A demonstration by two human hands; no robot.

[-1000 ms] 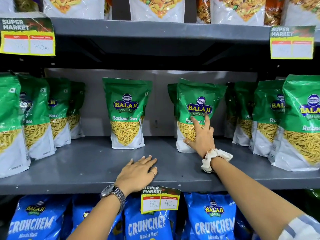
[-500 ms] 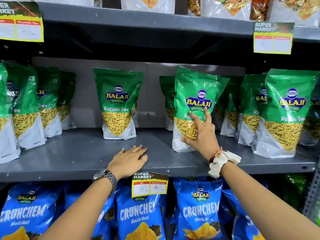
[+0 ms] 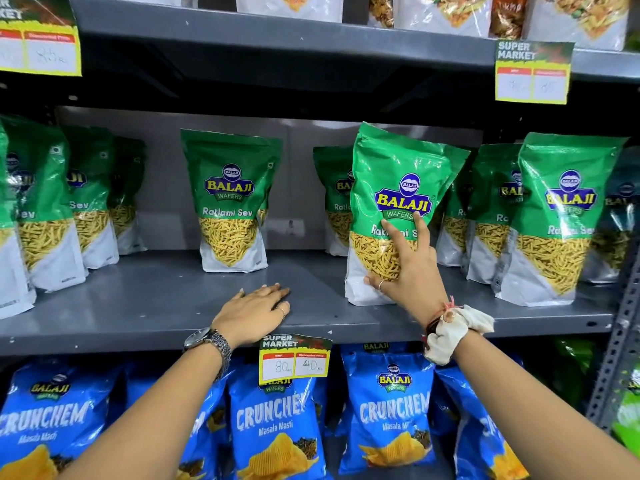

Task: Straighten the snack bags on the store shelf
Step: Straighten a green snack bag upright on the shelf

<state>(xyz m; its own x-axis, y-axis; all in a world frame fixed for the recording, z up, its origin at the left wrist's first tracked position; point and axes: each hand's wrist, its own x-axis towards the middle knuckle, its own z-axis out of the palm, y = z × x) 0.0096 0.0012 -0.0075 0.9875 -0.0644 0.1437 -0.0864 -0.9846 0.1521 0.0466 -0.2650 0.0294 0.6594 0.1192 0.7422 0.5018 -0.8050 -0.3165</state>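
Green Balaji Ratlami Sev bags stand on the grey middle shelf. My right hand grips the front of one green bag right of centre, fingers spread over its window and thumb at its lower left; the bag stands upright near the shelf's front. Another bag is partly hidden behind it. My left hand lies flat, palm down, on the bare shelf left of that bag. A single bag stands further back in the middle.
More green bags stand in rows at the left and right. A price tag hangs from the shelf edge. Blue Crunchem bags fill the shelf below. The upper shelf overhangs. A perforated metal post stands at right.
The green bag under my right hand has slid forward toward the shelf's front edge. My left hand has stayed flat on the shelf.
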